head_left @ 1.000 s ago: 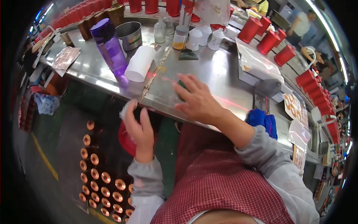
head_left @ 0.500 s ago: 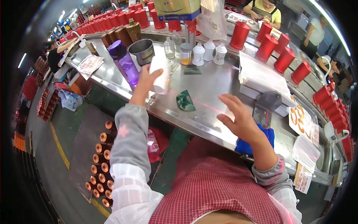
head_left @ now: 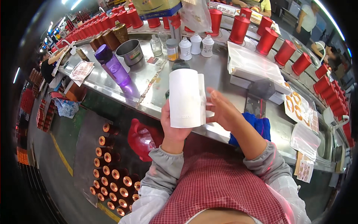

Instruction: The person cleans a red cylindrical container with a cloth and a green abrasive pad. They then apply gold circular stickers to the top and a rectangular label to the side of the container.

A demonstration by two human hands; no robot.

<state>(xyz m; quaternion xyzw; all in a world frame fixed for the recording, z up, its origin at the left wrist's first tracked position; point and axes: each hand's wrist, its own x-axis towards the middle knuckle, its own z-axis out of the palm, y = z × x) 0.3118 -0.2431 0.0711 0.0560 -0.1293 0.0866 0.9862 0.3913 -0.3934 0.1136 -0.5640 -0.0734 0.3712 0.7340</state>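
From here I judge the white paper-like cylinder (head_left: 184, 98) light, best held low, where left hand (head_left: 173, 131) clasps it, right hand (head_left: 225, 112) half-open.

Left hand (head_left: 172, 130) — partly hidden, yellow box (head_left: 156, 6) — cropped

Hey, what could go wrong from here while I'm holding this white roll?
The white roll could slip: the left hand grips it low, and the right hand may not be supporting it. Its loose flap could unwind or tear if pulled. The blue cloth lies near the edge of the table, by the right forearm, which might nudge it off.
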